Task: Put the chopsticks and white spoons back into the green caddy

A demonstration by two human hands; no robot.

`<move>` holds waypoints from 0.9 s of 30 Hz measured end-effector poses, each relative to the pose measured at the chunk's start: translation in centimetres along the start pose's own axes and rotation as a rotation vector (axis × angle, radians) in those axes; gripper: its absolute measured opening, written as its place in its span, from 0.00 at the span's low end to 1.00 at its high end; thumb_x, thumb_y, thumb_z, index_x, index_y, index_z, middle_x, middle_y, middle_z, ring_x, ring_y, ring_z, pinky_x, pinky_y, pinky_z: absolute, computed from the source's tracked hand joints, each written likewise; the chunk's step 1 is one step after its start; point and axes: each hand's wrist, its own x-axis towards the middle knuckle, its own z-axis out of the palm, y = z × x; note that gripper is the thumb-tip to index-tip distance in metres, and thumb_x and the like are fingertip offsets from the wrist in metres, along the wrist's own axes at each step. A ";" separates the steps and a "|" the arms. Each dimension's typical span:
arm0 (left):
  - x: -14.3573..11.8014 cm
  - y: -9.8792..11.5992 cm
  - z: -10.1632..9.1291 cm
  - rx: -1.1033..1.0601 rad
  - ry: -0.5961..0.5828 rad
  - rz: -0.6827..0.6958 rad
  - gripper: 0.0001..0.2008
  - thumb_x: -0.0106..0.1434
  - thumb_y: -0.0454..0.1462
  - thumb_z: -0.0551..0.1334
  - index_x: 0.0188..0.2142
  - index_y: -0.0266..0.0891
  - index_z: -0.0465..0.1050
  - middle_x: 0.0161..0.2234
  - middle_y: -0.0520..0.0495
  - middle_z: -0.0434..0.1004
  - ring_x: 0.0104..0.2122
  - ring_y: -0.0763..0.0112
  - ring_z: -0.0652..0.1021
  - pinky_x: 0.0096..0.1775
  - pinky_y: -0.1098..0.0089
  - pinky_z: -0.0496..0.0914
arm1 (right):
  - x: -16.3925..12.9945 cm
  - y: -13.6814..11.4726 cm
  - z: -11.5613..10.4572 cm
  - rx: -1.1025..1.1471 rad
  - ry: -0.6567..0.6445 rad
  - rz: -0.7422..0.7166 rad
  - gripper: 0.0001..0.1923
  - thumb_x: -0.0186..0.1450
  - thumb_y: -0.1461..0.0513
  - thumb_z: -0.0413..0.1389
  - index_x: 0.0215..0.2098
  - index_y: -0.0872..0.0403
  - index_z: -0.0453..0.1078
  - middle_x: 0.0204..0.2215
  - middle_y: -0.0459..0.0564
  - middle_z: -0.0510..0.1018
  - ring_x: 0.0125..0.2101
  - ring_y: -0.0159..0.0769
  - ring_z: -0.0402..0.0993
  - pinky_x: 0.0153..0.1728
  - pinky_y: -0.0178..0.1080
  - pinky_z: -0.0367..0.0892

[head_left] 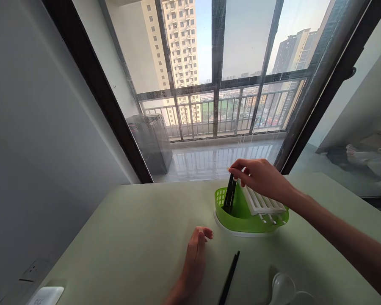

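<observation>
Thumb and fingers of my right hand (254,174) are closed around the upper ends of black chopsticks (230,195). Their lower ends stand inside the left part of a green cutlery holder (241,223), which has a white base and a slatted white rack (262,202) with small hooks on its right side. My left hand (197,252) rests on the table in front of the holder, empty, its fingers loosely curved and not touching it. More black chopsticks (229,277) lie on the table to the right of my left hand.
White spoons (282,288) lie at the front right, partly cut off by the frame. A white object (47,295) sits at the front left corner of the pale green table (139,228). Behind the table is a glass door with a dark frame (111,106).
</observation>
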 end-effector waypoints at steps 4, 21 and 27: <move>-0.1 -0.1 0.0 0.015 -0.006 0.004 0.28 0.76 0.54 0.42 0.40 0.42 0.73 0.38 0.45 0.76 0.42 0.62 0.74 0.49 0.63 0.67 | -0.3 0.1 -0.4 -0.183 0.216 0.047 0.14 0.74 0.53 0.52 0.49 0.52 0.73 0.30 0.45 0.84 0.26 0.37 0.78 0.27 0.37 0.60; 0.1 0.3 -0.1 0.043 0.010 0.006 0.27 0.76 0.54 0.42 0.40 0.43 0.73 0.38 0.46 0.76 0.41 0.63 0.75 0.48 0.64 0.69 | -13.9 -3.2 10.5 -0.437 -0.515 -0.706 0.15 0.55 0.70 0.62 0.40 0.55 0.70 0.21 0.43 0.76 0.19 0.37 0.72 0.20 0.43 0.42; 0.2 0.5 -0.1 0.038 -0.002 0.030 0.26 0.77 0.52 0.43 0.39 0.43 0.73 0.37 0.47 0.76 0.40 0.64 0.75 0.47 0.65 0.68 | -15.0 -1.0 13.9 -0.422 -0.475 -0.648 0.12 0.54 0.73 0.59 0.34 0.54 0.71 0.24 0.46 0.79 0.23 0.38 0.75 0.22 0.43 0.48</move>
